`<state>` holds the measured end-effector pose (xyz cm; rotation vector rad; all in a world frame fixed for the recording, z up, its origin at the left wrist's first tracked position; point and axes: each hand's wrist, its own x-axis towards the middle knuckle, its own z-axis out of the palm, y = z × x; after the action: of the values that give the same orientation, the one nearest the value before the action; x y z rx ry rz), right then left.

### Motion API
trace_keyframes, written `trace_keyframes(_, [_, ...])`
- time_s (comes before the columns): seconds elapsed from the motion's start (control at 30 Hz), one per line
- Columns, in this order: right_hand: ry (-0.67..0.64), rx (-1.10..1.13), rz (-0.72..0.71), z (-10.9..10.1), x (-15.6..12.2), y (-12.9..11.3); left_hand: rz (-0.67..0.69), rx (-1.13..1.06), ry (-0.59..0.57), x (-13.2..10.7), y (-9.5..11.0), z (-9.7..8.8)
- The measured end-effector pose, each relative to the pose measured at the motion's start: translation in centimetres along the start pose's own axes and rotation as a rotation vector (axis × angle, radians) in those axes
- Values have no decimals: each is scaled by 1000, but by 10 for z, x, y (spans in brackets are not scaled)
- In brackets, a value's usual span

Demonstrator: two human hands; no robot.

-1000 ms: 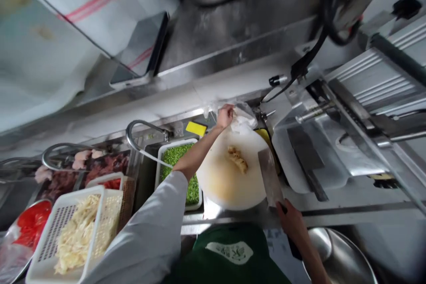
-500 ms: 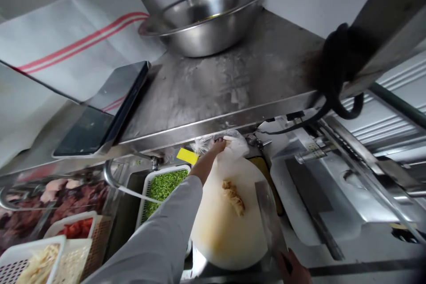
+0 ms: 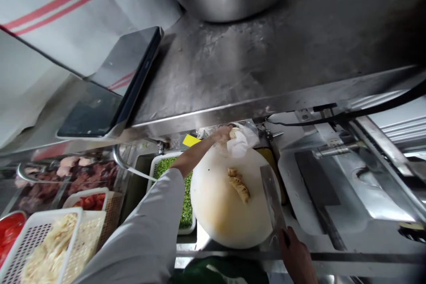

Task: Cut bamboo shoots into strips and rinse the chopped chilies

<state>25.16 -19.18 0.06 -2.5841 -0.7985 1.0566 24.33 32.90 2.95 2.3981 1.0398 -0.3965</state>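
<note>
In the head view, the only one, the round cutting board (image 3: 253, 226) is the landmark. The tan food pieces (image 3: 238, 184) lie loosely in a short row just above its middle. Beyond its far edge, the left hand (image 3: 223, 134) is in among a crumpled plastic bag (image 3: 250, 134); blur hides how far its fingers are bent and whether they grip anything. The right hand (image 3: 296, 253), off the board's near right edge, is closed round the handle of a cleaver (image 3: 273, 197), whose blade stretches along the board's right side; whether the blade rests there or hovers is unclear.

The main danger, as I judge it, is the edge: if the left hand came back over the board while the blade swung inward, fingers could be cut. A blade perched at the rim could also slip off on the right, especially with a slack grip. Thin plastic dragged over the board's far edge might sweep the pieces out of their row, or get under the blade. To the board's left, the white sleeve (image 3: 143, 222) passes above chopped greens (image 3: 186, 206) in a basket (image 3: 194, 227); a lowered elbow could dip into them. The metal shelf (image 3: 213, 88) overhanging beyond the board leaves little headroom, so a lifted wrist might knock it.
</note>
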Motion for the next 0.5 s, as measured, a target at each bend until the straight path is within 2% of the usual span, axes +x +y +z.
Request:
trace_keyframes(0.13, [48,-156,-98,-2,-5,-6,-53,44,-7,-58,5,19])
trace_keyframes(0.2, [62,-190,-131,-3,-6,-8,-42,51,2,-87,9,34])
trace_keyframes(0.27, [51,-202,-139,-6,-6,-9,-11,51,-14,-106,12,44])
trace_keyframes(0.37, [24,-199,-147,-11,-3,-9,-24,3,-75,-106,15,46])
trace_keyframes(0.43, [34,-194,-163,-13,-2,-9,-79,-40,-118,-92,16,41])
trace_keyframes(0.5, [68,-204,-174,-13,-2,-10,-103,-65,-99,-76,15,38])
